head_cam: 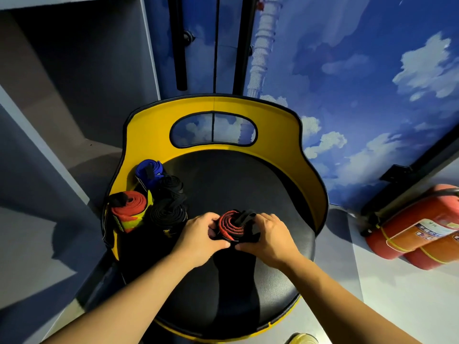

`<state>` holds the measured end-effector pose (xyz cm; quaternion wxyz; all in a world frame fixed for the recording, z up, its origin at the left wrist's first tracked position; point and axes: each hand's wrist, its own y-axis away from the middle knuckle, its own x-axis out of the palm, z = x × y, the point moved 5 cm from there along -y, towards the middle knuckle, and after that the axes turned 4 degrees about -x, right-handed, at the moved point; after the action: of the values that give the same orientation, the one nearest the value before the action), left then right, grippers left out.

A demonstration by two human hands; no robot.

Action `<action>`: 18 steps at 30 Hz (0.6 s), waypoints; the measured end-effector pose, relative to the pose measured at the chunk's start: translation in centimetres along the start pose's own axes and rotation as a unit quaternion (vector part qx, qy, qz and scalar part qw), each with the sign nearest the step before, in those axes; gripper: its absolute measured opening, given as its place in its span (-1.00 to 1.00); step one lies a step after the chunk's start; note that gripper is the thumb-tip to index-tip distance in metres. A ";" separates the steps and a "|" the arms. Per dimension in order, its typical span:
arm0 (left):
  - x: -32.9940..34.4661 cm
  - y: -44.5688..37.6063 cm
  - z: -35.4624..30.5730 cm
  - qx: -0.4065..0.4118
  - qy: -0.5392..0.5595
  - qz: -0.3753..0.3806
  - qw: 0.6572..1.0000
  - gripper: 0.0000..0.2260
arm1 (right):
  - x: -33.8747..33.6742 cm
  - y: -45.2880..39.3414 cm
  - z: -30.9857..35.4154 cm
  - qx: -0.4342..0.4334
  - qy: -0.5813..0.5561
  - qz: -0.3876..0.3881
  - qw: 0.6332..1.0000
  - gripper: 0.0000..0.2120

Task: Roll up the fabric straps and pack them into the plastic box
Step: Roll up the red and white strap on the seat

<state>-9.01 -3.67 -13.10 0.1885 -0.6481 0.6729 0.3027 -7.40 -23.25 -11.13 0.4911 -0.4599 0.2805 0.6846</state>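
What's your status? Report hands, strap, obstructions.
Left hand and right hand both gripping red-and-black strap roll over chair seat. Four finished rolls at seat's left. Plastic box not in view.

We can read no text with certainty. On the far right, the label (432,232) on the red fire extinguishers (417,234) carries rows of printed characters, but they are too blurred for us to make out. The rolled straps on the left show patches of print too small to read.
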 end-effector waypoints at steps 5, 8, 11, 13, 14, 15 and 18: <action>-4.0 -0.4 -2.2 0.047 -0.079 -0.084 0.992 -0.45 | -1.3 -2.3 1.4 0.002 -0.064 -0.064 0.996 -0.34; -6.6 -1.1 -2.9 0.074 -0.194 -0.127 0.970 -0.39 | -1.4 -4.0 2.5 0.001 -0.085 -0.075 0.994 -0.30; -8.1 -2.0 -2.1 0.054 -0.235 -0.143 0.960 -0.36 | -0.8 -5.6 3.7 -0.003 -0.096 -0.076 0.992 -0.31; -8.8 -2.5 -1.5 0.046 -0.235 -0.152 0.959 -0.35 | -0.1 -6.6 4.3 0.001 -0.109 -0.074 0.991 -0.31; -9.1 -2.7 -1.2 0.044 -0.234 -0.157 0.958 -0.35 | 0.2 -7.1 4.5 0.004 -0.114 -0.073 0.991 -0.31; -9.2 -3.0 -0.8 0.040 -0.235 -0.159 0.958 -0.35 | 0.6 -7.6 4.6 0.005 -0.116 -0.073 0.991 -0.31; -9.1 -3.6 0.5 0.021 -0.234 -0.154 0.960 -0.36 | 1.8 -8.6 5.1 0.006 -0.120 -0.067 0.991 -0.32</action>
<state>-4.75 3.69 -8.16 0.3988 -0.6509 0.5079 0.3992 -1.40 -15.19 -10.04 0.5686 -0.3898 0.1920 0.6985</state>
